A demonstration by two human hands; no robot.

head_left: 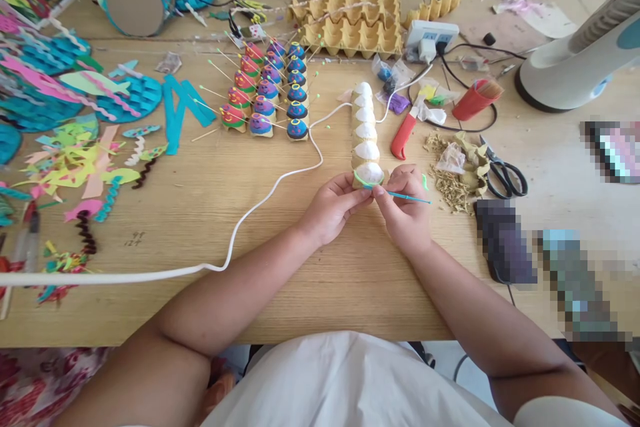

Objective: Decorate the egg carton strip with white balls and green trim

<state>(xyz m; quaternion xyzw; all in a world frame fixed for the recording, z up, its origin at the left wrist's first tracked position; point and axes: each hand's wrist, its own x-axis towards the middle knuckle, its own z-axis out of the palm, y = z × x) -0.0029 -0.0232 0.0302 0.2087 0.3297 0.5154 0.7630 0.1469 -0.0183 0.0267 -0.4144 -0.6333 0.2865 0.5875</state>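
Observation:
A strip of egg carton (365, 133) with white-topped cups lies pointing away from me. My left hand (330, 208) closes its fingers on the near end of this strip. A thin light-green band (369, 183) curves along the front of the nearest white cup. My right hand (407, 210) pinches a slim blue stick (411, 197) at the same cup; the tip by the cup is partly hidden by my fingers. A bit of green material (425, 181) shows just beside the right hand.
Painted egg-carton rows (263, 105) with pins stand left of centre. A white cable (280, 181) crosses the table. To the right are a red-handled cutter (404, 135), scissors (506, 173), shavings (450, 191) and a white appliance base (555, 77). Paper cutouts (80, 160) cover the left.

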